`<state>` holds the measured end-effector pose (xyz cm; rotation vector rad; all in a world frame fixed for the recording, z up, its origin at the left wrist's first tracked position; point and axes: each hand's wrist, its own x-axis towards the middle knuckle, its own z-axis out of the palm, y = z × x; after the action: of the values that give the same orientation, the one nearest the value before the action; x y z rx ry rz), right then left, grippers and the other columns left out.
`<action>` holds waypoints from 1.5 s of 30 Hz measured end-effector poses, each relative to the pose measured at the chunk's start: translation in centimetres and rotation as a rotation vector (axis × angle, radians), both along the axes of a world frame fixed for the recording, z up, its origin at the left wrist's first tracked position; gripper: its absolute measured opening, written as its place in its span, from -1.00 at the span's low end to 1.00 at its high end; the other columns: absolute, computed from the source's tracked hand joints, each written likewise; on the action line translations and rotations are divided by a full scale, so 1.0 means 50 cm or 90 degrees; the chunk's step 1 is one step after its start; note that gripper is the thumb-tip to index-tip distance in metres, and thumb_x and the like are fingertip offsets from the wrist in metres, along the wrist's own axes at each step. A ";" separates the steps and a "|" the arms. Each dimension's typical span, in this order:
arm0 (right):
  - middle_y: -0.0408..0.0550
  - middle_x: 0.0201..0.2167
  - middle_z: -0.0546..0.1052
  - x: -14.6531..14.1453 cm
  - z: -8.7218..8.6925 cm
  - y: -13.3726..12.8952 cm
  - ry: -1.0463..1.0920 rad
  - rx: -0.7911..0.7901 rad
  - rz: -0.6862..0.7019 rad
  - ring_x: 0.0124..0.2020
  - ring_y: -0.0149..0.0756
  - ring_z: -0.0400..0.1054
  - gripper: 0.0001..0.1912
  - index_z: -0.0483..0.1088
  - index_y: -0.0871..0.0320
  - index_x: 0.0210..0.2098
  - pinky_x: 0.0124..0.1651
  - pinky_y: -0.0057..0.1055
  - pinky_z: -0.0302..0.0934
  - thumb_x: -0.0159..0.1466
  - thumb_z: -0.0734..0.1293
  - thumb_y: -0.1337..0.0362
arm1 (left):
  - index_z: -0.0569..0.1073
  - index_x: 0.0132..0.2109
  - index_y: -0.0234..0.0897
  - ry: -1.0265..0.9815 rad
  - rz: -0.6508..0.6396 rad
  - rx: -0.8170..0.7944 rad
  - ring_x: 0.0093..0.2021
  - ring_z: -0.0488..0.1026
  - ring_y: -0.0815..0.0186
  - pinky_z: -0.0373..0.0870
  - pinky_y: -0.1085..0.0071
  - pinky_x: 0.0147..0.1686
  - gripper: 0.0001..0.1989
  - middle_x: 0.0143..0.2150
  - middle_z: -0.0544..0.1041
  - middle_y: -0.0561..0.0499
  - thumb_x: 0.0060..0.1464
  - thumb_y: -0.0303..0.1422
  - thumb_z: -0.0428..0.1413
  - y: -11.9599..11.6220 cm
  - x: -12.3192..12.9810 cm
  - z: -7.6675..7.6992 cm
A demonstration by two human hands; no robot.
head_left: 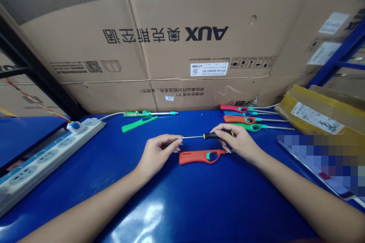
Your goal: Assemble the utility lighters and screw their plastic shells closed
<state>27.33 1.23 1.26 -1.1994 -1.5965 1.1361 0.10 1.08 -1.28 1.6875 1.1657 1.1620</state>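
Observation:
My right hand (235, 138) is closed around the black and yellow handle of a screwdriver (209, 136), whose thin metal shaft points left. At the shaft's end, the thumb and forefinger of my left hand (161, 152) pinch the tip; whether a small part is also between them is hidden. Just below the screwdriver, an orange-red long-nosed lighter (195, 157) lies flat on the blue table (199, 205). Its teal trigger faces right, and my right fingertips overlap its metal nozzle in view.
Several long-nosed lighters (239, 119) lie together at the back right. A green lighter shell (139, 123) and an opened green lighter (138, 113) lie back left. A power strip (48, 159) runs along the left, a taped carton (316, 112) and blurred flat device (319, 171) stand right.

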 end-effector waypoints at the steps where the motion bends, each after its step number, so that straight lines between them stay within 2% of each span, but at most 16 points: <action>1: -0.29 -0.72 0.32 0.002 -0.002 0.002 0.016 -0.006 -0.004 -0.72 -0.48 0.14 -0.56 0.49 0.21 -0.18 -0.60 -0.48 0.03 0.24 0.40 -0.07 | 0.69 -0.15 -0.30 -0.004 0.002 -0.004 -0.41 0.62 0.29 0.62 0.41 -0.30 -0.71 -0.32 0.70 -0.05 0.09 -0.17 0.29 0.000 0.000 0.000; 9: -0.19 -0.46 0.49 0.005 -0.007 0.007 0.214 0.006 -0.045 -0.53 -0.45 0.40 -0.64 0.57 0.16 -0.22 -0.45 -0.46 0.38 0.11 0.58 0.07 | 0.70 -0.16 -0.29 -0.027 -0.015 -0.030 -0.41 0.63 0.31 0.59 0.48 -0.30 -0.75 -0.40 0.69 -0.01 0.07 -0.23 0.32 -0.004 0.003 -0.002; 13: -0.18 -0.48 0.51 0.002 -0.009 0.008 0.223 0.008 -0.042 -0.51 -0.43 0.43 -0.61 0.57 0.16 -0.20 -0.40 -0.41 0.47 0.12 0.58 0.03 | 0.70 -0.18 -0.28 0.021 -0.035 0.024 -0.39 0.63 0.30 0.58 0.47 -0.31 -0.80 -0.36 0.69 -0.02 0.12 -0.25 0.30 -0.007 0.001 -0.004; 18: -0.20 -0.51 0.50 -0.003 -0.009 0.004 0.197 0.017 -0.053 -0.53 -0.41 0.44 -0.60 0.52 0.18 -0.21 -0.38 -0.40 0.47 0.16 0.55 0.00 | 0.70 -0.21 -0.26 0.090 -0.052 0.120 -0.34 0.64 0.29 0.57 0.45 -0.27 -0.85 -0.29 0.71 -0.03 0.18 -0.31 0.26 -0.011 -0.001 0.000; 23: -0.21 -0.54 0.48 -0.006 0.001 -0.004 0.134 0.090 -0.035 -0.55 -0.40 0.44 -0.61 0.44 0.14 -0.28 -0.42 -0.41 0.44 0.19 0.52 -0.03 | 0.70 -0.22 -0.26 0.157 -0.061 0.201 -0.33 0.64 0.30 0.54 0.46 -0.28 -0.87 -0.28 0.71 -0.02 0.21 -0.37 0.24 -0.016 0.000 0.007; 29: -0.18 -0.45 0.50 0.001 0.008 -0.009 0.117 0.154 0.001 -0.51 -0.38 0.47 -0.67 0.41 0.09 -0.25 -0.39 -0.38 0.47 0.25 0.47 -0.01 | 0.70 -0.20 -0.27 0.149 -0.109 0.186 -0.37 0.63 0.34 0.53 0.50 -0.34 -0.87 -0.30 0.70 0.00 0.23 -0.39 0.23 -0.018 0.001 0.010; 32: -0.17 -0.42 0.50 0.002 0.010 -0.014 0.109 0.158 0.018 -0.48 -0.37 0.49 -0.68 0.39 0.10 -0.22 -0.37 -0.37 0.48 0.27 0.46 0.00 | 0.69 -0.21 -0.27 0.147 -0.107 0.177 -0.40 0.62 0.36 0.53 0.52 -0.36 -0.87 -0.32 0.70 0.01 0.23 -0.39 0.23 -0.017 0.000 0.008; 38: -0.16 -0.47 0.52 -0.011 0.018 -0.024 0.108 0.146 0.051 -0.47 -0.37 0.49 -0.69 0.37 0.13 -0.19 -0.36 -0.39 0.48 0.33 0.42 0.02 | 0.69 -0.19 -0.26 0.209 -0.091 0.265 -0.35 0.63 0.37 0.50 0.55 -0.32 -0.89 -0.27 0.71 0.02 0.23 -0.41 0.24 -0.019 -0.003 0.007; 42: -0.02 -0.20 0.64 -0.024 0.031 -0.028 0.200 0.133 0.057 -0.43 -0.38 0.53 -0.66 0.32 0.11 -0.18 -0.34 -0.37 0.50 0.28 0.46 0.04 | 0.68 -0.20 -0.24 0.207 -0.095 0.260 -0.34 0.61 0.37 0.46 0.53 -0.35 -0.87 -0.25 0.71 0.02 0.25 -0.35 0.22 -0.021 0.000 0.011; 45: -0.01 -0.19 0.66 -0.037 0.047 -0.033 0.224 0.106 0.058 -0.45 -0.41 0.51 -0.64 0.33 0.11 -0.17 -0.32 -0.37 0.50 0.26 0.49 0.06 | 0.68 -0.21 -0.22 0.198 -0.091 0.205 -0.36 0.58 0.35 0.44 0.49 -0.38 -0.84 -0.25 0.70 0.01 0.24 -0.27 0.23 -0.021 0.005 0.009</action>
<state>25.50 -0.42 3.61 -0.7763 -1.4515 1.1717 0.37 0.03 -0.85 2.2223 1.0579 1.0656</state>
